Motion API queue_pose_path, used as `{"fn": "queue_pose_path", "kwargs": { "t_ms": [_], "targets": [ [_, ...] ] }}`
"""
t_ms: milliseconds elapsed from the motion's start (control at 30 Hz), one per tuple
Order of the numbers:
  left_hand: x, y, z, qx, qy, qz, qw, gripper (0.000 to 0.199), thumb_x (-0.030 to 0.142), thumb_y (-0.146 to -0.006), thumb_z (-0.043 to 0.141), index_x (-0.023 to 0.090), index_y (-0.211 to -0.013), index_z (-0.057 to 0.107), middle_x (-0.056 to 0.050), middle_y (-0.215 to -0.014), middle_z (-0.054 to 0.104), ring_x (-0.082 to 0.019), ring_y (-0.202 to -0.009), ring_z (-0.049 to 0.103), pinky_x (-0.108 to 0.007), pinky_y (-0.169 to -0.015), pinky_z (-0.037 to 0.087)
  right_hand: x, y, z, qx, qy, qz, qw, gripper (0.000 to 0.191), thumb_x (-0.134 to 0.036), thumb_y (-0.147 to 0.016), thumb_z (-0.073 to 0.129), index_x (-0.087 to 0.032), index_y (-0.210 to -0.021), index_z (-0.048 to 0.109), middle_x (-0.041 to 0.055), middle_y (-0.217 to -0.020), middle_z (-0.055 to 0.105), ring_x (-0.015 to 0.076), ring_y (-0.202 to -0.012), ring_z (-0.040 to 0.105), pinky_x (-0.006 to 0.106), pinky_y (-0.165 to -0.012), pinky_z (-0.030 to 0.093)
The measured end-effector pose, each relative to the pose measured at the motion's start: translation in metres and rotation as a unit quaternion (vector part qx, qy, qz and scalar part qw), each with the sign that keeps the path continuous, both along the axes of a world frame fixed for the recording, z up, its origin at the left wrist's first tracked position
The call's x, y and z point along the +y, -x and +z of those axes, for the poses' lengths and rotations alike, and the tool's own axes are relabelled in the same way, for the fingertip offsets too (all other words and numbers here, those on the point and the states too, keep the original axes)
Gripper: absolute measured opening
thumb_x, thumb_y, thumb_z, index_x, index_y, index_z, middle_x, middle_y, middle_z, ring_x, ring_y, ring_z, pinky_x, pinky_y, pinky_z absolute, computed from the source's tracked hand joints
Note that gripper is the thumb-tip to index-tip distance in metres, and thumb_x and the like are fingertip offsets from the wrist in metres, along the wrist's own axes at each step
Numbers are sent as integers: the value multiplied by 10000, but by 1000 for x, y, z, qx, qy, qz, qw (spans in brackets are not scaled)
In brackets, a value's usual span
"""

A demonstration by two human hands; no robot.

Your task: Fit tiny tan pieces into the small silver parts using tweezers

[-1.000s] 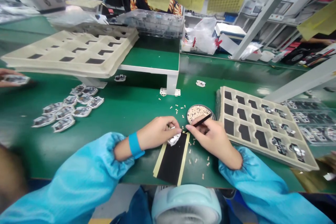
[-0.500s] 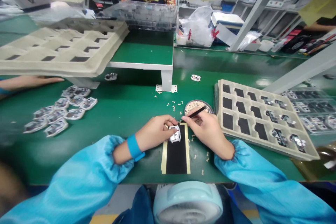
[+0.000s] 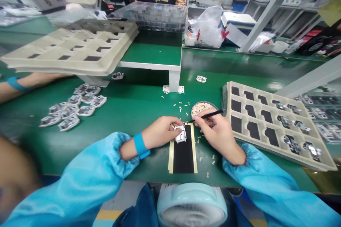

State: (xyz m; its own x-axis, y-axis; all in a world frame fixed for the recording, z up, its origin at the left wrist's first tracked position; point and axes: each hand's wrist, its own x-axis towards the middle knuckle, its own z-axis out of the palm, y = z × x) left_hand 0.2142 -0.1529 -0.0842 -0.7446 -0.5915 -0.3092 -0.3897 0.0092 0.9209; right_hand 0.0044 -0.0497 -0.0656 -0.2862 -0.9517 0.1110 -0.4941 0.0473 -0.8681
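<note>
My left hand [image 3: 163, 131], with a blue wristband, holds a small white frame part [image 3: 180, 134] over the top of a black mat [image 3: 183, 158] edged with yellow tape. My right hand [image 3: 215, 127] grips a thin black tool [image 3: 213, 113], its tip near the mat's top edge, right of the white part. Behind my right hand is a round dish [image 3: 202, 107] of small beige pieces. More such beige pieces [image 3: 201, 158] lie scattered on the green table around the mat.
To the right stands a moulded tray [image 3: 282, 152] with parts in some pockets. White parts [image 3: 86, 110] lie in a group at left, below a raised shelf [image 3: 154, 51] bearing another tray [image 3: 53, 64]. Another person's forearm [image 3: 37, 79] reaches in at left. A fan [image 3: 191, 204] is at the bottom.
The tool in my right hand now lies flatter, its tip a little farther from the white part. The view has shifted slightly, and another person's hand shows at the top.
</note>
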Motion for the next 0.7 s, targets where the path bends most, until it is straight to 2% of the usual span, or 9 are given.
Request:
{"fn": "queue_pose_path", "kwargs": {
  "t_ms": [133, 200, 267, 400, 567, 700],
  "targets": [
    [3, 3, -1, 129, -104, 18, 986, 261, 336, -949, 645, 123, -1092, 604, -42, -836, 678, -173, -638, 688, -224, -531, 558, 5, -4, 20, -36, 68, -13, 997, 340, -409, -912, 740, -87, -989, 666, 67, -912, 699, 83, -738, 721, 111, -634, 611],
    [5, 6, -3, 155, -124, 16, 980, 337, 403, -918, 655, 130, -1097, 573, -44, -811, 672, -194, -642, 694, -260, -553, 601, 8, -6, 30, -36, 101, -11, 994, 279, -342, -910, 742, -83, -952, 646, 60, -897, 698, 76, -707, 713, 104, -626, 610],
    [7, 9, -4, 151, -109, 19, 982, 388, 465, -884, 684, 130, -1062, 598, -41, -787, 661, -182, -635, 668, -252, -540, 600, 10, -6, 35, -24, 123, 1, 992, 226, -285, -914, 730, -82, -935, 634, 53, -916, 699, 57, -690, 703, 90, -628, 607],
    [8, 11, -7, 139, -64, 15, 988, 401, 485, -859, 696, 134, -1049, 670, -37, -769, 653, -163, -617, 634, -216, -501, 565, 13, 0, 29, 2, 135, 29, 990, 159, -229, -911, 724, -94, -952, 650, 39, -958, 701, 46, -771, 719, 103, -689, 626],
    [8, 9, -16, 150, -73, 7, 986, 411, 443, -846, 682, 117, -1097, 673, -88, -830, 714, -212, -630, 697, -258, -540, 582, 13, 5, 16, 101, 153, 62, 981, 107, -185, -874, 763, -133, -951, 708, -4, -970, 716, 16, -905, 730, 74, -819, 618],
    [7, 10, -19, 160, -80, 10, 984, 374, 403, -873, 680, 107, -1101, 660, -105, -841, 728, -224, -655, 719, -249, -558, 578, 11, 4, 13, 137, 151, 76, 976, 114, -196, -864, 782, -154, -955, 728, -29, -986, 726, -11, -940, 727, 37, -855, 593]
  ]
}}
